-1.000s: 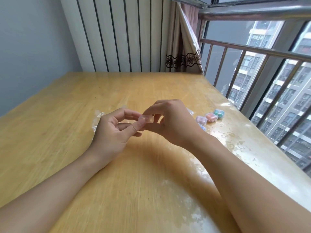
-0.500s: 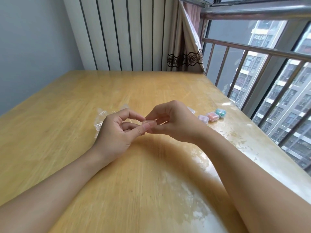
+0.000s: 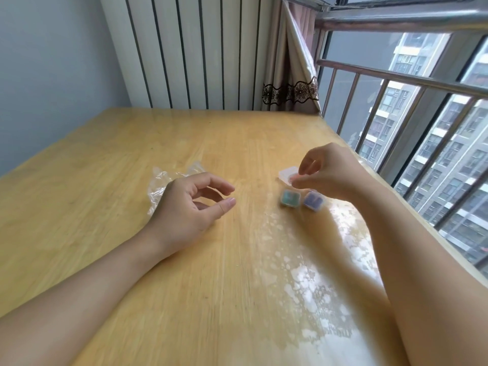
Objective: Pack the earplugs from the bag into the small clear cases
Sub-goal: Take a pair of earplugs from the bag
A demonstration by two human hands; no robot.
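Observation:
My right hand [image 3: 327,173] is over the right side of the table, and its fingertips pinch the near edge of a small clear case [image 3: 287,173] that lies low on the wood. Just in front of it stand two closed cases, one with green earplugs [image 3: 290,198] and one with blue earplugs [image 3: 314,201]. My left hand [image 3: 195,204] rests on the table to the left with loosely curled fingers and holds nothing. Behind the left hand lies the crumpled clear bag [image 3: 162,182], partly hidden by it.
The wooden table [image 3: 224,273] runs to a striped wall panel at the back and a curtain [image 3: 290,75] at the back right. A metal window railing [image 3: 396,83] lines the table's right edge. Glare patches cover the wood near my right forearm.
My hands were together, both pinching one case at the table's middle. They have parted: the right hand carried the case rightward to the other cases, and the left let go and settled on the table.

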